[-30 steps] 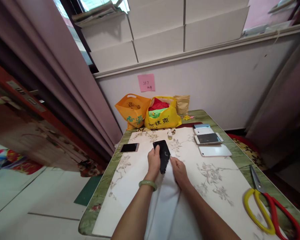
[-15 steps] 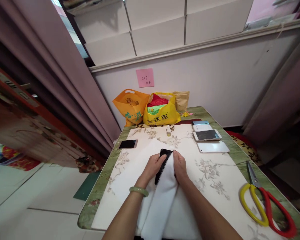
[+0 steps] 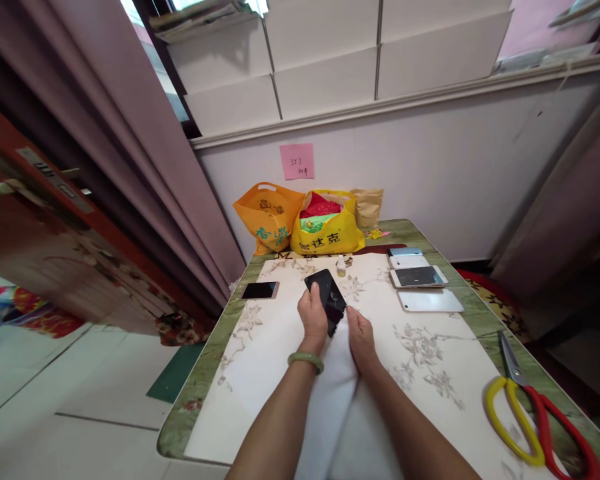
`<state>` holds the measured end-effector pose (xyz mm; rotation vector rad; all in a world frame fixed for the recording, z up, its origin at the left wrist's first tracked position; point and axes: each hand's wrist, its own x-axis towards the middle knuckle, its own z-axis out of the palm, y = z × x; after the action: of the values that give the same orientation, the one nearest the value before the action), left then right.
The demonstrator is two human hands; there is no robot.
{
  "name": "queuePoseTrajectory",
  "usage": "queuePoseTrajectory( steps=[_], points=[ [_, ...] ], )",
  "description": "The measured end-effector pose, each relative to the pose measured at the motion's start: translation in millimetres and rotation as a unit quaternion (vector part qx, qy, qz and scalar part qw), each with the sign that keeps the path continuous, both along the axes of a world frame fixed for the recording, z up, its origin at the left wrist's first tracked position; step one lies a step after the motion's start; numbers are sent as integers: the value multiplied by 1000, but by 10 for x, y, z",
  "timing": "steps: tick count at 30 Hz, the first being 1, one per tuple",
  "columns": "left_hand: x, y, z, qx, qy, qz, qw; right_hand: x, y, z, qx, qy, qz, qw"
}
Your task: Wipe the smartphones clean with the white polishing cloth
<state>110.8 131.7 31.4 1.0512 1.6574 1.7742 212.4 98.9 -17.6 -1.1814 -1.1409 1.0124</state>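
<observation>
A black phone [image 3: 327, 297] is tilted above the middle of the table, its dark glossy face showing some marks. My left hand [image 3: 314, 315], with a green bangle above the wrist, grips its left side, thumb on the face. At the phone's lower right, my right hand [image 3: 362, 339] pinches the edge of a white cloth [image 3: 336, 387]. The cloth hangs down between my forearms and touches the phone's lower edge.
Several phones [image 3: 419, 276] lie at the right, and another phone [image 3: 261, 291] at the left. Large scissors [image 3: 517, 383] rest at the right edge. A small bottle [image 3: 341, 267] stands before the yellow bag [image 3: 327, 238] and orange bag [image 3: 270, 215].
The phone has turned and moved up out of the cloth, showing more of its face. My left hand has shifted right and turned upright. The cloth has slid lower.
</observation>
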Motion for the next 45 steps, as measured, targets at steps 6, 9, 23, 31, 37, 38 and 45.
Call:
queuePoseTrajectory(
  steps=[6, 9, 23, 31, 37, 38, 45],
  points=[
    [134, 2, -83, 26, -34, 65, 997, 5, -12, 37, -37, 44, -12, 998],
    [205, 24, -113, 26, -81, 103, 991, 13, -14, 27, -48, 50, -15, 997],
    [104, -204, -97, 28, -107, 13, 994, -20, -24, 1, -25, 42, 6, 999],
    [-603, -648, 131, -102, -184, -302, 930, 23, -22, 62, -46, 126, -3, 991],
    [-921, -494, 429, -294, 6, -450, 843, 32, -49, 34, -17, 66, 56, 996],
    [-904, -466, 444, -304, 51, -460, 833, 32, -47, 25, -16, 61, 63, 996],
    [-510, -404, 264, -198, 95, -426, 877, 15, -20, 30, -45, 130, 19, 990]
  ],
)
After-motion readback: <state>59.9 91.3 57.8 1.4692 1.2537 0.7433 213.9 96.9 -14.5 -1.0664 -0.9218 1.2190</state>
